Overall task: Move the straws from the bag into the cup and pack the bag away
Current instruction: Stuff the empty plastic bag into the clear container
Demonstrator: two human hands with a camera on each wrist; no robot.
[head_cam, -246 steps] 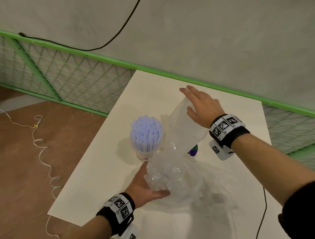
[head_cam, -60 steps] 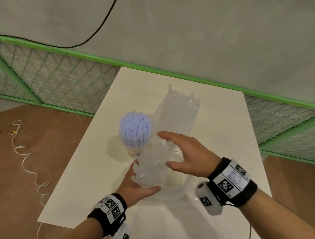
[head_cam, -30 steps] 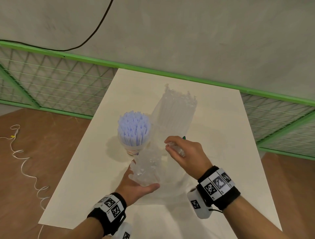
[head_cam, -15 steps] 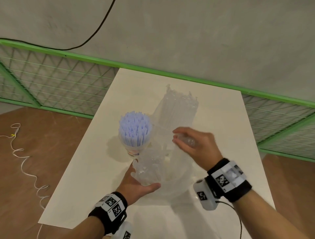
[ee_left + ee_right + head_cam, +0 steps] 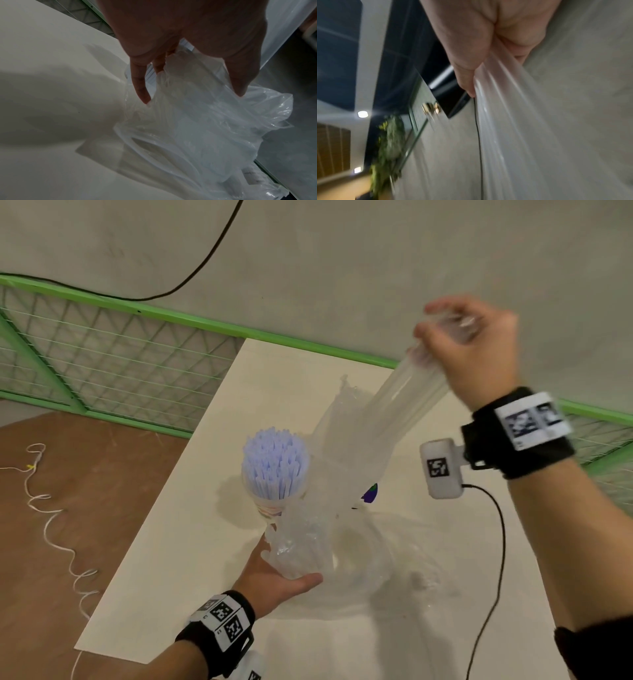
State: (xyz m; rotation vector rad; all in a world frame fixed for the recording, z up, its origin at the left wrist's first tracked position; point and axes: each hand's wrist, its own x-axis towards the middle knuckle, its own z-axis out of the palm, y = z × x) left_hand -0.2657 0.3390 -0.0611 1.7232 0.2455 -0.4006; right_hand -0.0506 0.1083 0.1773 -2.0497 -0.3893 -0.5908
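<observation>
Now cup (image 5: 274,501) full w/ straws (image 5: 274,463); both hands, left (image 5: 274,573) & right (image 5: 476,347), grip bag (image 5: 346,481).

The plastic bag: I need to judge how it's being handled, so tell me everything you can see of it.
The plastic bag is clear, thin and crinkly, with a small purple-and-green mark on it. The right hand grips one end and pulls it up, stretching it taut above the table. The left hand holds the bunched lower part against the table, beside the cup of straws. More loose film lies spread on the table.
</observation>
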